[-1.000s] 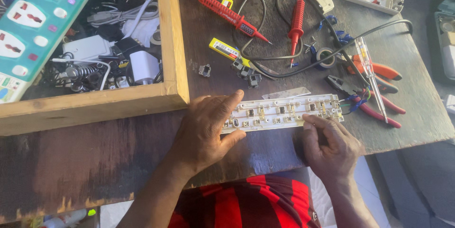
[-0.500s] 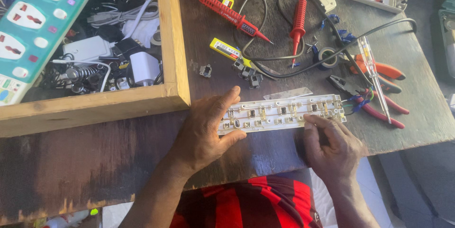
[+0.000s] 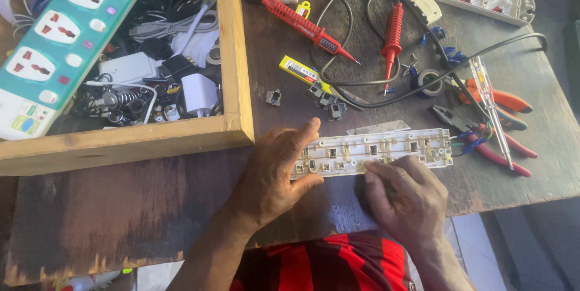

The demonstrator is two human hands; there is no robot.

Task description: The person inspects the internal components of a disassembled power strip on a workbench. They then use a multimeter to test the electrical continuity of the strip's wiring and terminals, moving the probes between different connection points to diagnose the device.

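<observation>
My left hand (image 3: 275, 173) lies flat and open on the near end of the opened power strip base (image 3: 386, 149), thumb and forefinger spread around its left edge, pinning it to the dark wooden table (image 3: 151, 206). My right hand (image 3: 405, 197) is curled at the strip's near edge, fingertips pressing its lower rim; whether they pinch anything small I cannot tell. Just beyond the strip lie loose switch pieces (image 3: 326, 99), a yellow utility knife (image 3: 300, 70) and two red test probes (image 3: 393, 28). Pliers (image 3: 483, 137) with red handles crowd the strip's right end, beside coloured wires. A wooden box (image 3: 232, 55) of clutter sits to my left.
</observation>
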